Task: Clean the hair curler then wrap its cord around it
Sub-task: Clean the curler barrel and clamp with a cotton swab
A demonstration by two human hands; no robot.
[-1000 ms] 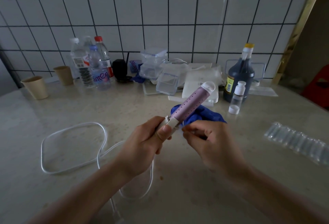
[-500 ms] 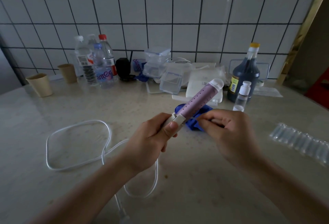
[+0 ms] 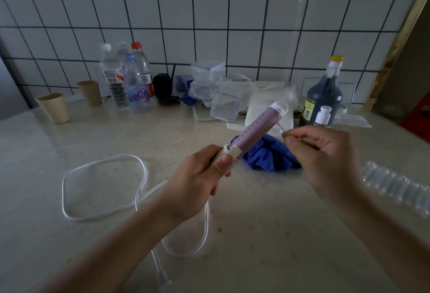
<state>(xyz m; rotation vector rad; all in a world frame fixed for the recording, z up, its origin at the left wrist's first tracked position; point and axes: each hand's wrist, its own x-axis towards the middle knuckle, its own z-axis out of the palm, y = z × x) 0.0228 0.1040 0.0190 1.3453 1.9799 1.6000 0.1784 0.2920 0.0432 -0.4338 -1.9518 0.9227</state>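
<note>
Centre frame, left hand [image 3: 197,183] grips the hair curler [image 3: 258,129] by its handle; right hand [image 3: 325,153], apart, pinches a thin pale strand [image 3: 280,127] near the tip; a hard tug could likely snap it, leaving residue; the cord [image 3: 104,199], lower left, might snag.

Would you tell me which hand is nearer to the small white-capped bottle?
Right. The right hand, pinching a thin strand, is just in front of the small white-capped bottle; the left hand, gripping the hair curler, is well off to its left.
</note>
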